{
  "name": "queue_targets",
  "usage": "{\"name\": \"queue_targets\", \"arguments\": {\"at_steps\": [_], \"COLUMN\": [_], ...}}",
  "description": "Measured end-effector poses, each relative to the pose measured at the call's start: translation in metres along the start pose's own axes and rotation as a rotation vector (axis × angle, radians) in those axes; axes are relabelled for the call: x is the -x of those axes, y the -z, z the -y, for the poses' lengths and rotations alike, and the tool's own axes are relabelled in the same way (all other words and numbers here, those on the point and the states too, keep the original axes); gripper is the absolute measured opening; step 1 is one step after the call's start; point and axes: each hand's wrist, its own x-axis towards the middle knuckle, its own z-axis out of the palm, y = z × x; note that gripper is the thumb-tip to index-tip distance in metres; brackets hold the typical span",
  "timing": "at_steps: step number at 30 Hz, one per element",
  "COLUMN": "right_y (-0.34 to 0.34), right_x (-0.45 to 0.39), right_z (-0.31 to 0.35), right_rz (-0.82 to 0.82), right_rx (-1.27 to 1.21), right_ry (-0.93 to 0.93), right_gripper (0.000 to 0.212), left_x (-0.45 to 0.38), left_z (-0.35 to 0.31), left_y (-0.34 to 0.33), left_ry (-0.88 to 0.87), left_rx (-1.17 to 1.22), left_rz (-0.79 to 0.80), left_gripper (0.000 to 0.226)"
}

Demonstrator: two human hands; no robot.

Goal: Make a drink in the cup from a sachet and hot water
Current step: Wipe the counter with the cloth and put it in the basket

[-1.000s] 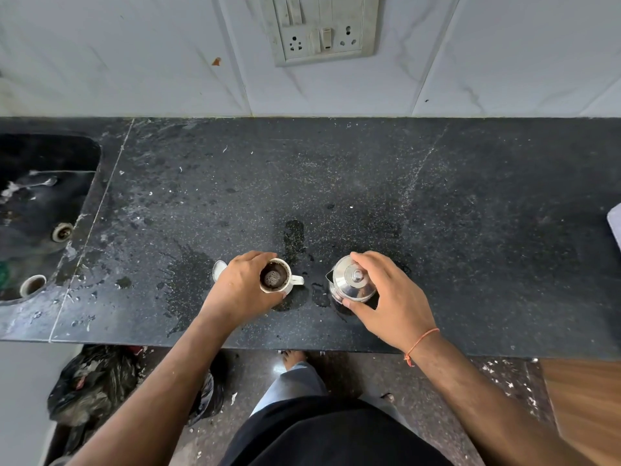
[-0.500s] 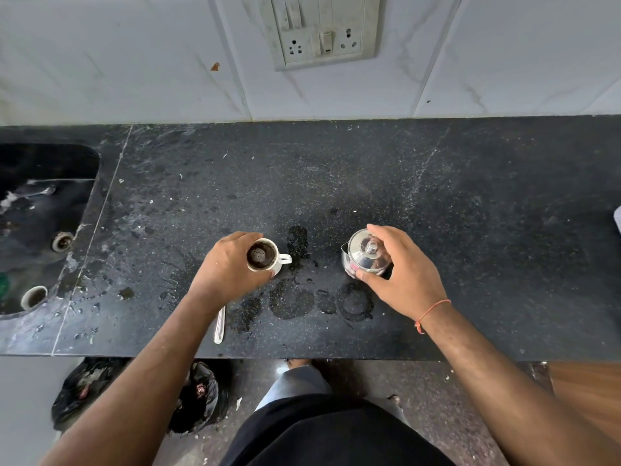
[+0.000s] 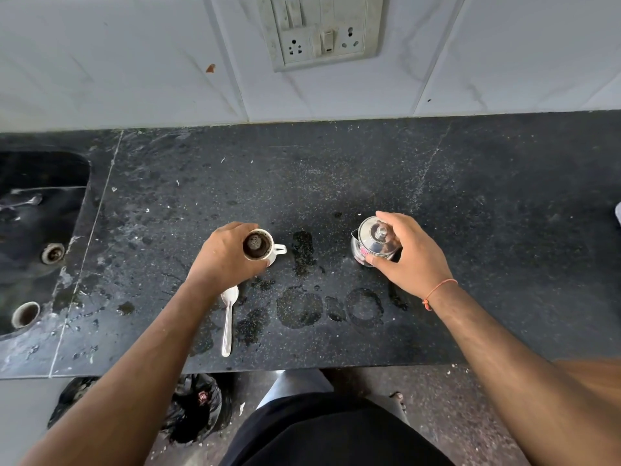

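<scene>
My left hand (image 3: 225,255) is wrapping the white cup (image 3: 260,246) of dark drink — my right hand (image 3: 408,252) is gripping the steel-lidded glass pot (image 3: 374,240) on the wet desk (image 3: 470,213), spoon (image 3: 228,317) lying near.

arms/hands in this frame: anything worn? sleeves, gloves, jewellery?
Both forearms are bare, with no sleeves in view and no gloves. The left hand shows no rings, watch or band. The right hand has a thin orange thread tied around the wrist, its knot hanging on the inner side. No other markings are visible.

A spoon (image 3: 228,322) lies on the wet black counter (image 3: 470,203) beside a sink (image 3: 37,230).
</scene>
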Motion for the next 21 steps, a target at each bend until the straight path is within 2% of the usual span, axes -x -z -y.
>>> {"name": "queue_targets", "arguments": {"at_steps": [11, 15, 18, 21], "right_y": [-0.003, -0.001, 0.001, -0.002], "right_x": [0.001, 0.004, 0.008, 0.012], "right_z": [0.003, 0.006, 0.007, 0.011], "right_rz": [-0.002, 0.008, 0.003, -0.037], "right_rx": [0.084, 0.172, 0.255, 0.310], "right_ry": [0.013, -0.017, 0.016, 0.051], "right_gripper": [0.080, 0.090, 0.100, 0.095], "left_x": [-0.004, -0.005, -0.005, -0.003], "left_z": [0.003, 0.004, 0.006, 0.005], "left_y": [-0.001, -0.001, -0.002, -0.003], "left_ry": [0.020, 0.038, 0.054, 0.069], "left_rx": [-0.014, -0.015, 0.001, 0.013], "left_rz": [-0.002, 0.010, 0.037, 0.079], "left_gripper": [0.068, 0.073, 0.084, 0.102]}}
